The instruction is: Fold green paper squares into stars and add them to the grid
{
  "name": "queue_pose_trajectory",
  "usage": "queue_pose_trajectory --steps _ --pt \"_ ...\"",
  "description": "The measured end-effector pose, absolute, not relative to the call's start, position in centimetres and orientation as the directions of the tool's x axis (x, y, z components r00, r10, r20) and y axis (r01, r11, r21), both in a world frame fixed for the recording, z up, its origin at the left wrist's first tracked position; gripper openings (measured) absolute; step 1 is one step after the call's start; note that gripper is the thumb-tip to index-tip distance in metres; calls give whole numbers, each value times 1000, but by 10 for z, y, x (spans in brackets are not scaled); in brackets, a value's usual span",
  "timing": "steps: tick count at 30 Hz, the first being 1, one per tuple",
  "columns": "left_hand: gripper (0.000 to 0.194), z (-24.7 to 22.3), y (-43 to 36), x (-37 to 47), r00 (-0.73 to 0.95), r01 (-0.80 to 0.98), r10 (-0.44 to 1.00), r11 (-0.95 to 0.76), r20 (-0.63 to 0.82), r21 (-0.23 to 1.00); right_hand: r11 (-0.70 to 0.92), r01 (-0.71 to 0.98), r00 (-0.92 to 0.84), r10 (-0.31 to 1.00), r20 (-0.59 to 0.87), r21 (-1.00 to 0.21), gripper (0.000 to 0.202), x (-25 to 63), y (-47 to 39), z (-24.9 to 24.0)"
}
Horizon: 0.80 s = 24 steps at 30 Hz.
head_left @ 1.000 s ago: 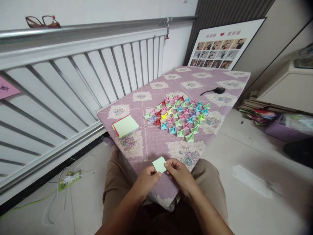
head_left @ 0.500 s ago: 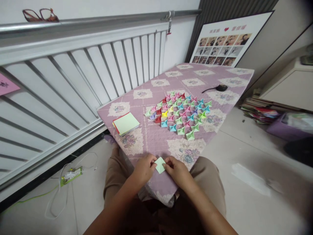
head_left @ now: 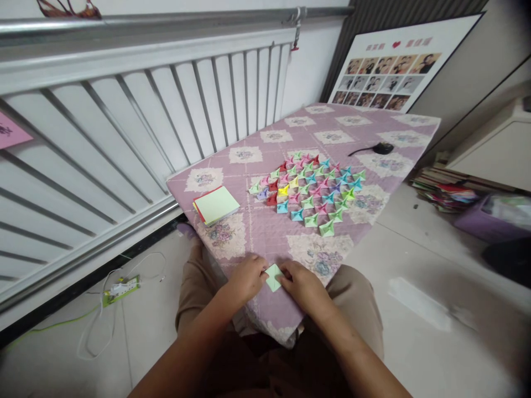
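Note:
A small pale green square of folded paper (head_left: 274, 278), turned like a diamond, lies near the table's front corner. At its left corner my left hand (head_left: 249, 276) pinches it between thumb and fingers. My right hand (head_left: 302, 284) grips the opposite corner in the same way. Creases cross the paper's face. Beyond my hands stand rows of small folded paper pieces (head_left: 307, 202) in green, pink, blue, red, yellow and purple. To the left is a stack of paper sheets (head_left: 219, 204), pale green on top with red and yellow edges showing.
A purple flowered cloth covers the table (head_left: 265, 232). A black object with a short cord (head_left: 382, 148) lies at the far right. A white radiator (head_left: 186, 105) runs along the left wall, with a power strip (head_left: 121, 289) on the floor. A photo board (head_left: 385, 72) leans at the back.
The view has tilted slightly, so the table's contents appear a little further right. Both hands keep hold of the paper, which looks slightly narrower now.

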<state>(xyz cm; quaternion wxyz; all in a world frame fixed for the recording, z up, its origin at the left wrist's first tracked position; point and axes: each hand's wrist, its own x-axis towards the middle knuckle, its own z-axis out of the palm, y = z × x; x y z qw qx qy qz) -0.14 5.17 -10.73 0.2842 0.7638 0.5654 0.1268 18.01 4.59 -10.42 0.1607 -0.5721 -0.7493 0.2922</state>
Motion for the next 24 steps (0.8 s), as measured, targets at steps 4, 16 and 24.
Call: queue_pose_trajectory --steps 4,16,24 --pt "13 -108 54 -3 349 786 928 -216 -128 580 181 761 -305 947 -97 -622 9 180 46 -104" --pt "14 -101 54 -3 356 808 922 -221 -154 547 175 758 -294 952 -89 -629 5 180 48 -105" --pt "11 -97 60 -7 443 801 881 -308 -163 514 202 766 -307 949 -70 -610 5 181 50 -108"
